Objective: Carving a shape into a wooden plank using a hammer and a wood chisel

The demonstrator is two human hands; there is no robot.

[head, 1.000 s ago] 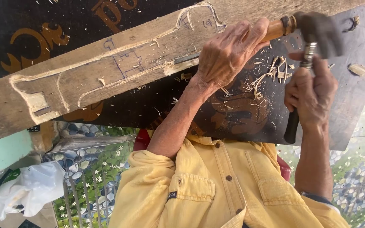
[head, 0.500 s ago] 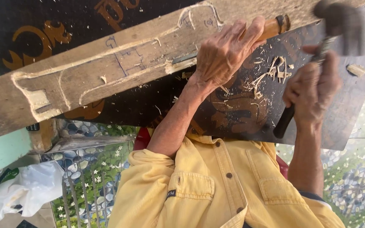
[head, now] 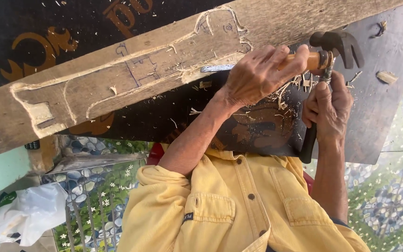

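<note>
both hands (head: 257, 77) (head: 330, 109) fisted shut, close together; l forearm bare, sleeve pushed up.

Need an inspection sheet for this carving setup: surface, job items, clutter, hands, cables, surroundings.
Surface: dark mat with an orange pattern, lying on a patterned tiled floor.
Job's things: long wooden plank with an outline carved and pencilled on it; chisel with a wooden handle, its blade at the plank's edge; claw hammer close to the chisel's butt.
Clutter: wood shavings and a loose chip on the mat.
Hands: left hand wrapped around the chisel; right hand gripping the hammer's handle.
Cables: nothing seen.
Surroundings: white plastic bag at lower left; yellow shirt in the foreground.
</note>
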